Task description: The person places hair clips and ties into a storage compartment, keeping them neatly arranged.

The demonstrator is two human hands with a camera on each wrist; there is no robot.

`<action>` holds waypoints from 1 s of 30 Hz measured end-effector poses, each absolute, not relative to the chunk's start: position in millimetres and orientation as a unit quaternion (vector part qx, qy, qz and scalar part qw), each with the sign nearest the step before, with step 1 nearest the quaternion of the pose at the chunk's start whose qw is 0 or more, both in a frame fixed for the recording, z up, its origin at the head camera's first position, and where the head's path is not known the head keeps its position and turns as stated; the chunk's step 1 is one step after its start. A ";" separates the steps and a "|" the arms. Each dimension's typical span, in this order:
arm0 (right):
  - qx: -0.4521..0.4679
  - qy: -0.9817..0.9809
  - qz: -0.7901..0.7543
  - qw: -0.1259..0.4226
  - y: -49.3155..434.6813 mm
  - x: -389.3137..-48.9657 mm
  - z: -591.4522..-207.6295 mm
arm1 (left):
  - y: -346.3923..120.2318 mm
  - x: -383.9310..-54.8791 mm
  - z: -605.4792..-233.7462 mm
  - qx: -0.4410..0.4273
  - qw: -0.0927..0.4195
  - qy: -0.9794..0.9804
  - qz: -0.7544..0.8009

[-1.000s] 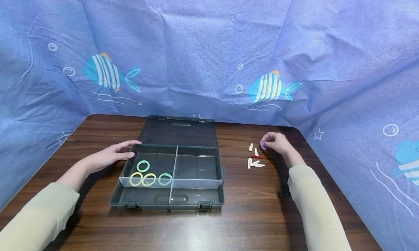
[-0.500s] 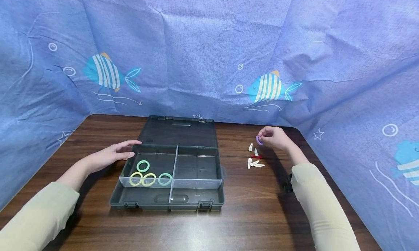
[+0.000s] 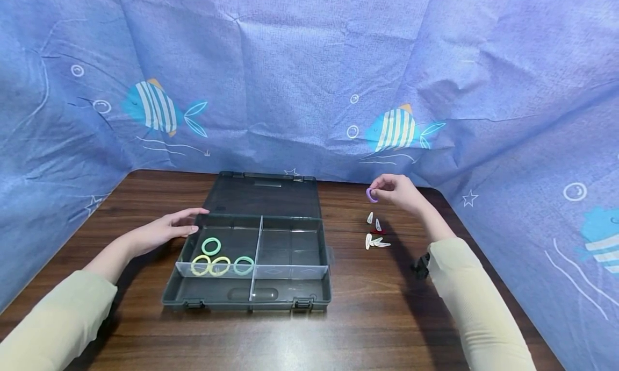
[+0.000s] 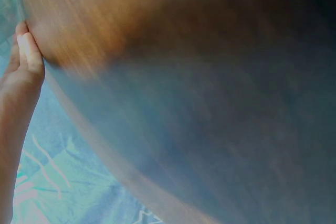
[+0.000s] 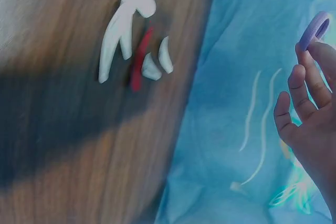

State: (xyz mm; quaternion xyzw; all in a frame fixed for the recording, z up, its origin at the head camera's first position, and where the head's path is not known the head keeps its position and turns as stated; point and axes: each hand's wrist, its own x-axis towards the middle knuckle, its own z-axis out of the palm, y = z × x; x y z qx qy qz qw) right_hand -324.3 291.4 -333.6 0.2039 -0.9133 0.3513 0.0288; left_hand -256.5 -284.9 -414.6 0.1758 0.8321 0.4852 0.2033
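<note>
My right hand (image 3: 397, 191) pinches a purple hair tie (image 3: 371, 195) between thumb and fingertips, raised above the table's far right part. In the right wrist view the hair tie (image 5: 315, 31) stands out from the fingertips. My left hand (image 3: 162, 232) rests with straight fingers at the left rim of a dark translucent divided box (image 3: 290, 305), whose lid lies back behind it. Green hair ties (image 3: 211, 246) and yellow hair ties (image 3: 200, 265) lie in the box's back left compartment. Below my right hand are several white hair clips (image 3: 369, 241) and a red one (image 3: 377, 232).
The brown wooden table (image 3: 367, 317) carries the box and clips. A blue cloth with fish (image 3: 300, 80) hangs behind and at both sides. Upright clear dividers (image 3: 290, 272) part the box into compartments.
My right hand has lifted the purple hair tie from beside the clips and carried it up and to the left. The left hand and box have stayed put.
</note>
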 end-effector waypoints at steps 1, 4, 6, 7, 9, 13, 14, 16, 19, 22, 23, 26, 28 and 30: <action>0.205 -0.913 0.351 0.032 289.6 -323.9 -331.5 | -284.8 -256.6 -414.8 0.176 0.203 0.832 0.485; 0.208 -0.913 0.348 0.047 285.1 -322.7 -325.1 | -284.6 -257.8 -415.9 0.177 0.203 0.832 0.484; 0.210 -0.913 0.345 0.058 282.9 -322.3 -321.5 | -284.4 -258.5 -416.6 0.176 0.204 0.833 0.483; 0.210 -0.912 0.345 0.063 281.6 -322.2 -319.6 | -284.4 -258.9 -417.1 0.174 0.205 0.833 0.483; 0.212 -0.910 0.349 0.072 278.8 -321.8 -315.7 | -284.7 -259.6 -418.0 0.172 0.206 0.833 0.484; 0.218 -0.898 0.373 0.080 271.0 -320.1 -306.9 | -285.2 -260.0 -419.2 0.169 0.206 0.833 0.485; 0.219 -0.896 0.377 0.081 268.6 -319.4 -304.4 | -285.2 -259.9 -419.1 0.170 0.205 0.833 0.485; 0.221 -0.893 0.384 0.083 263.5 -317.2 -299.2 | -285.2 -259.7 -419.2 0.171 0.204 0.834 0.484; 0.225 -0.891 0.386 0.085 252.9 -309.3 -288.4 | -285.4 -259.5 -419.5 0.171 0.202 0.834 0.484; 0.237 -0.885 0.390 0.086 239.0 -297.1 -274.7 | -285.4 -259.2 -419.4 0.173 0.202 0.833 0.486; 0.241 -0.884 0.392 0.085 234.2 -292.5 -270.2 | -285.4 -259.1 -419.3 0.173 0.202 0.832 0.486; 0.255 -0.878 0.396 0.084 222.0 -282.7 -260.0 | -285.4 -258.9 -418.9 0.175 0.202 0.832 0.486; 0.261 -0.876 0.397 0.086 215.8 -279.5 -255.9 | -285.5 -259.2 -419.1 0.174 0.202 0.833 0.485; 0.265 -0.873 0.400 0.089 210.6 -278.2 -253.3 | -285.2 -259.5 -419.0 0.174 0.203 0.832 0.485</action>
